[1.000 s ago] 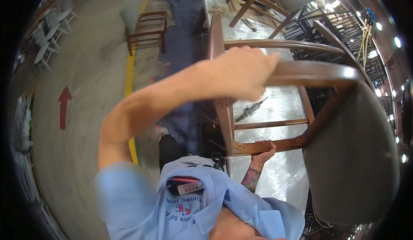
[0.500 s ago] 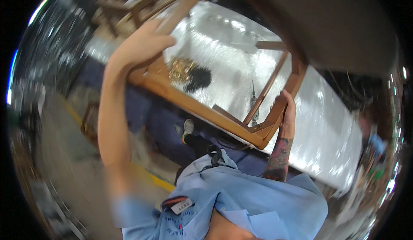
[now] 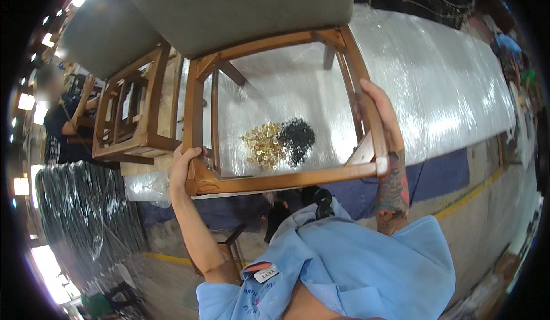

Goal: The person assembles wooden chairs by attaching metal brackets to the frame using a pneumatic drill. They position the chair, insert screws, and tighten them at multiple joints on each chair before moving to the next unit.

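Wooden chair frame (image 3: 275, 179), earlier tilted overhead, now rests on the table (image 3: 447, 91).

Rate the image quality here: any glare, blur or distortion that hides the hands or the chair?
Head view: sharp at the centre, so the left hand and right hand gripping the chair frame read clearly; strong glare off the plastic-wrapped table washes out its surface; fisheye bends the table edge and floor line; black vignette rings the rim; a person at left is soft and backlit by bright lamps.
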A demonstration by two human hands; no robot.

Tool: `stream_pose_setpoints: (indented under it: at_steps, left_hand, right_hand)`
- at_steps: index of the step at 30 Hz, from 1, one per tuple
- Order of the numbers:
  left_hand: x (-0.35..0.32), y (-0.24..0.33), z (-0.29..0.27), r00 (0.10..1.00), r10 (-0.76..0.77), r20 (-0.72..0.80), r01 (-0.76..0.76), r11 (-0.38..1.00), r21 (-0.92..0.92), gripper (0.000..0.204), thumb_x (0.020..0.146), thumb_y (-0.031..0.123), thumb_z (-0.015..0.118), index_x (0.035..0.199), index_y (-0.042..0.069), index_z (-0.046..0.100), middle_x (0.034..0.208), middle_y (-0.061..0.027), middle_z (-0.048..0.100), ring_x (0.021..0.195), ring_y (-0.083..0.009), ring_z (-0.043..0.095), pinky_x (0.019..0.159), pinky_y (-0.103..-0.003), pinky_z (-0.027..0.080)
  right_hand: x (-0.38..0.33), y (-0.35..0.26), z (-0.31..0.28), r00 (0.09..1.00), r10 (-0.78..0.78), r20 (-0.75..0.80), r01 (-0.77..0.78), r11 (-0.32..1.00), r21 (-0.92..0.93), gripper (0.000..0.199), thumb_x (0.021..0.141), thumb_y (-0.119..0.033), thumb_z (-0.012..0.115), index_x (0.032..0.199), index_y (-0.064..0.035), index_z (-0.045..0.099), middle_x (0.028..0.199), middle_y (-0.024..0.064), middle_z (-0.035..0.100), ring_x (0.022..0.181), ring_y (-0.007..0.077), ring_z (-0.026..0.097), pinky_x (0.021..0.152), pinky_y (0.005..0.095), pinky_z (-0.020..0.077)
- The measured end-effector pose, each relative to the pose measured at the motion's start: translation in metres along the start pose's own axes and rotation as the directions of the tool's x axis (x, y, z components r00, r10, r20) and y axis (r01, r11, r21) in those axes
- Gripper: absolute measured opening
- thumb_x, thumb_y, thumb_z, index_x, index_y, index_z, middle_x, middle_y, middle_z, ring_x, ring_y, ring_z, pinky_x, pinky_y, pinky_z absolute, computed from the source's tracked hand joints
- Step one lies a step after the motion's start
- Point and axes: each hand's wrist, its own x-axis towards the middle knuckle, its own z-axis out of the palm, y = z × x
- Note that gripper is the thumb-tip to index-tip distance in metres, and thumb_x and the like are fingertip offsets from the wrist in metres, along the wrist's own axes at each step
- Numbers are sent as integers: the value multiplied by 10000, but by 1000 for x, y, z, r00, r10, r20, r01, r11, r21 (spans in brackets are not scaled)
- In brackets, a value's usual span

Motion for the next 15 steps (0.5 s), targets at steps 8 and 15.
stream_pose_setpoints:
  at_steps: [8,15]
  left_hand:
    - [21,-17,-1,991,90,98,-71,981,-181,282,794,132,671,1027,-15,612,860,-50,636,769,-130,583,722,-250,451]
    - [23,-16,3,988,99,120,-77,981,-177,357,820,214,692,1092,4,595,935,-30,620,846,-114,561,776,-253,431]
  right_hand:
    - [-74,15,-8,892,-342,-296,179,868,-463,511,908,-393,637,1220,8,585,965,99,655,819,135,612,668,261,484]
    - [-93,32,33,589,-412,-695,189,907,-377,303,847,-242,748,995,17,698,787,75,655,691,99,578,598,221,434]
